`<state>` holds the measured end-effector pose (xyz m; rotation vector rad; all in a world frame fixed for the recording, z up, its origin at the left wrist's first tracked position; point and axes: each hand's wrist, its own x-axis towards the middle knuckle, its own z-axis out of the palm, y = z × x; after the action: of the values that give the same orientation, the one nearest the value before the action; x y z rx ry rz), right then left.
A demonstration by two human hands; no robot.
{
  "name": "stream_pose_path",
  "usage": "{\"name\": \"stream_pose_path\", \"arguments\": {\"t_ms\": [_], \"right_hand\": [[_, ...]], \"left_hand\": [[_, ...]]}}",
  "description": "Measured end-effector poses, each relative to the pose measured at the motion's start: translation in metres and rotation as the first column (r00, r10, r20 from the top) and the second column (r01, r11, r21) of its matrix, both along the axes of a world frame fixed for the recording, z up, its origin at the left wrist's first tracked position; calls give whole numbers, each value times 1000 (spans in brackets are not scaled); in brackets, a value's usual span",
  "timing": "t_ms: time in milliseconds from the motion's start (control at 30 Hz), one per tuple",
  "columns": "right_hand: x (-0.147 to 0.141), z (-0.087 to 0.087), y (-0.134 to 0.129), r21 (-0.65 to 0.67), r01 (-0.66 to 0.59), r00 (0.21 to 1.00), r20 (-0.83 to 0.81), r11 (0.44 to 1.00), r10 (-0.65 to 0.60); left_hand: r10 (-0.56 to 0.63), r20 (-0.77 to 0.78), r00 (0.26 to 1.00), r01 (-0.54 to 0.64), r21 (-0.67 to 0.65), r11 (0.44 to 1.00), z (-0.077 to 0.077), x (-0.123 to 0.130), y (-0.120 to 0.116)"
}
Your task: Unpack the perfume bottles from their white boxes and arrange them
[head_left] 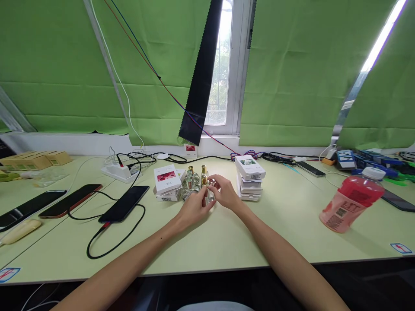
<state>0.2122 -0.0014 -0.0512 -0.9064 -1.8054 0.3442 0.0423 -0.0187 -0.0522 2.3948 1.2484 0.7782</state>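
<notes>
At the middle of the table, my left hand [195, 206] and my right hand [225, 192] meet, their fingers closed around a small clear glass perfume bottle [211, 195]. The fingers hide much of it. Directly left of my fingers stand several more glass perfume bottles [188, 193], some with gold caps, close together. A white box with a red flower picture [166, 179] lies on other boxes left of the bottles. On the right, a stack of white boxes [249, 189] is topped by one with a green leaf picture.
Phones lie on the left, one phone [124, 204] with a black charging cable looping toward the front. A power strip [119, 172] and cables run along the back. A pink drink bottle [352, 201] stands at the right. Tan boxes [34, 160] sit far left.
</notes>
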Motion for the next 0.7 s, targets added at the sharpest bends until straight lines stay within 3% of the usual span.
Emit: {"name": "stream_pose_path", "arguments": {"t_ms": [500,700], "right_hand": [[-2,0,3,-13,61,995,-83,998,-62],[0,2,0,-11,30,996,-79,999,-31]], "left_hand": [[10,-32,999,-9,23,1000,-1,-2,2],[12,-48,999,-10,36,999,0,-1,2]]}}
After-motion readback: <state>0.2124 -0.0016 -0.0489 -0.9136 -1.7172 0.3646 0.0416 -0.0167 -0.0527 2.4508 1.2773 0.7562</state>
